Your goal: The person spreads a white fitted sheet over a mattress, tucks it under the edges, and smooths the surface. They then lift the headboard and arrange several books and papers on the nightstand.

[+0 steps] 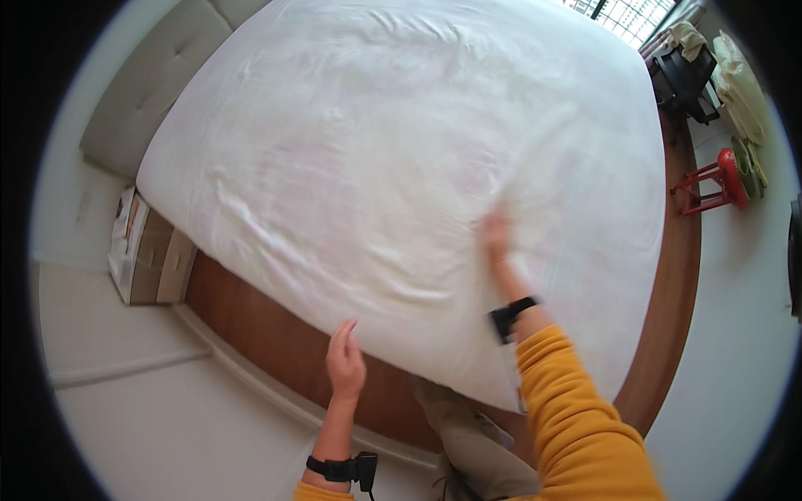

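Note:
A white fitted sheet (401,163) covers the mattress before me, with wrinkles along its near side and smoother cloth farther off. My right hand (497,235), blurred by motion, reaches over the sheet and seems to touch its surface; whether the fingers grip any cloth is unclear. My left hand (346,362) is raised by the mattress's near edge, fingers loosely together and slightly curved, holding nothing that I can see. Each wrist wears a black strap with a small device. The mattress's near corner lies beneath my right forearm.
A padded headboard (156,87) and a nightstand (150,257) stand at left. Brown floor (263,313) runs along the bed's near side. At right are a red stool (720,181), a black chair (686,78) and a pale plastic-wrapped bundle (739,87). A barred window (633,19) is beyond.

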A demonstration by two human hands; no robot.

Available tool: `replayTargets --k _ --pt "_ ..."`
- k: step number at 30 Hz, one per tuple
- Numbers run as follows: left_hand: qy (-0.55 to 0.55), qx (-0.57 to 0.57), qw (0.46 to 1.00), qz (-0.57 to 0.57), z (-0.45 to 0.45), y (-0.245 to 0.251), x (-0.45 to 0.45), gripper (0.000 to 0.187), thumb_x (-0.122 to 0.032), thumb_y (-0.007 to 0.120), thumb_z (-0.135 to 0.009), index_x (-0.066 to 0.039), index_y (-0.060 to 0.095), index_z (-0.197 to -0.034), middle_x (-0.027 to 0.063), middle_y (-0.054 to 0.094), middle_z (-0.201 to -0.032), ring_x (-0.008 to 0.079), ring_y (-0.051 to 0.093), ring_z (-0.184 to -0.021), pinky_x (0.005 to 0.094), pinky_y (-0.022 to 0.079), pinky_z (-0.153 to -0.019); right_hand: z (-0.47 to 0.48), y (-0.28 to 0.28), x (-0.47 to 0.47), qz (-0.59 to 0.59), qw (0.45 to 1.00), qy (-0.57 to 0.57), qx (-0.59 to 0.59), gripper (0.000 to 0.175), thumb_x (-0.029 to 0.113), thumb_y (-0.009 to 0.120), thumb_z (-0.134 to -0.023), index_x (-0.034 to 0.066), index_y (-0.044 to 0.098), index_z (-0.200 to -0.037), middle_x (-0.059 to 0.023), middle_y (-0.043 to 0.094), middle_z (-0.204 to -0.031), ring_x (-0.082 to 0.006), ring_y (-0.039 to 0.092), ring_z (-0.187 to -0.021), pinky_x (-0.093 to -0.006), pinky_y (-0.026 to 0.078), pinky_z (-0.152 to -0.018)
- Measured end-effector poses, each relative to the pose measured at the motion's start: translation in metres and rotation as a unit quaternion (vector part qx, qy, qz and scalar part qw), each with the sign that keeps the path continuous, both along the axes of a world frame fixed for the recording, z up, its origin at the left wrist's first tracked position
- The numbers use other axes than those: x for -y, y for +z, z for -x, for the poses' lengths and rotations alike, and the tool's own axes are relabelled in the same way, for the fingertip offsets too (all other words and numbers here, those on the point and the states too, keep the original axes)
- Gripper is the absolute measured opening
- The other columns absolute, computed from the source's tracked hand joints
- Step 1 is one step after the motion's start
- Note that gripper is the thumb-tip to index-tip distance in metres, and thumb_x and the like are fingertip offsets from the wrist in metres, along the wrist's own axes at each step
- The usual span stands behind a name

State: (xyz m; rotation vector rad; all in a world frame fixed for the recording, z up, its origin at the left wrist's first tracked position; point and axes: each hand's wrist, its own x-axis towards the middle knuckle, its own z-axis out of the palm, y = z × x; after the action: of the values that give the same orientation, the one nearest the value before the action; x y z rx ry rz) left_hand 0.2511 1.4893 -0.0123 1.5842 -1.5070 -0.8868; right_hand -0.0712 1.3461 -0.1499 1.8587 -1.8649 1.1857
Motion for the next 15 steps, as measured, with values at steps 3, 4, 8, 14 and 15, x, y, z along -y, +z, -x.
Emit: replayTargets --k 3,4,8,14,15 --pt "-0.242 0.012 0.961 0.132 0.09 0.017 0.121 0.033 -0.013 0.045 -0.087 -0.004 0.048 -0.119 0.0148 0.049 -0.12 0.0296 0.045 -0.113 0.0377 0.034 -0.096 -0.189 0.006 -0.016 -0.297 0.88 0.357 0.098 0.046 0.023 0.051 -0.085 0.0021 0.042 -0.125 -0.0146 0.041 -0.129 -0.0285 0.035 -0.121 -0.0405 0.025 -0.101" --pt "-0.317 0.041 0.937 0.137 0.123 0.017 0.148 0.035 -0.019 0.047 -0.088 -0.006 0.047 -0.121 0.013 0.047 -0.123 0.0294 0.042 -0.116 0.0387 0.032 -0.098 -0.236 0.013 -0.037 -0.327 0.824 0.449 0.113 0.046 0.024 0.051 -0.085 0.0025 0.042 -0.125 -0.0144 0.041 -0.13 -0.0276 0.035 -0.121 -0.0401 0.025 -0.101" --pt "-0.468 0.249 0.847 0.039 0.143 -0.034 0.231 0.049 -0.034 0.045 -0.088 -0.015 0.036 -0.132 0.0112 0.027 -0.139 0.0267 0.021 -0.13 0.0409 0.017 -0.105 -0.275 0.022 -0.086 -0.32 0.669 0.662 0.111 0.049 0.028 0.054 -0.083 0.0042 0.043 -0.124 -0.0133 0.04 -0.13 -0.0238 0.033 -0.124 -0.0384 0.023 -0.103" --pt "-0.055 0.472 0.88 -0.001 -0.177 -0.11 0.295 0.063 -0.036 0.059 -0.08 -0.015 0.033 -0.134 0.0128 0.03 -0.138 0.028 0.022 -0.129 0.0424 0.018 -0.104 0.01 0.009 0.024 -0.27 0.958 0.09 -0.029 0.054 0.019 0.055 -0.082 0.0008 0.036 -0.128 -0.0175 0.031 -0.136 -0.0343 0.022 -0.128 -0.041 0.017 -0.106" --pt "-0.002 0.499 0.85 -0.168 -0.236 -0.101 0.285 0.063 -0.043 0.05 -0.083 -0.018 0.027 -0.137 0.0121 0.027 -0.14 0.0275 0.021 -0.13 0.0452 0.017 -0.103 0.066 0.008 0.05 -0.175 0.974 -0.031 0.139 0.052 0.02 0.054 -0.083 -0.0031 0.036 -0.126 -0.0204 0.034 -0.132 -0.0345 0.027 -0.125 -0.0419 0.018 -0.105"
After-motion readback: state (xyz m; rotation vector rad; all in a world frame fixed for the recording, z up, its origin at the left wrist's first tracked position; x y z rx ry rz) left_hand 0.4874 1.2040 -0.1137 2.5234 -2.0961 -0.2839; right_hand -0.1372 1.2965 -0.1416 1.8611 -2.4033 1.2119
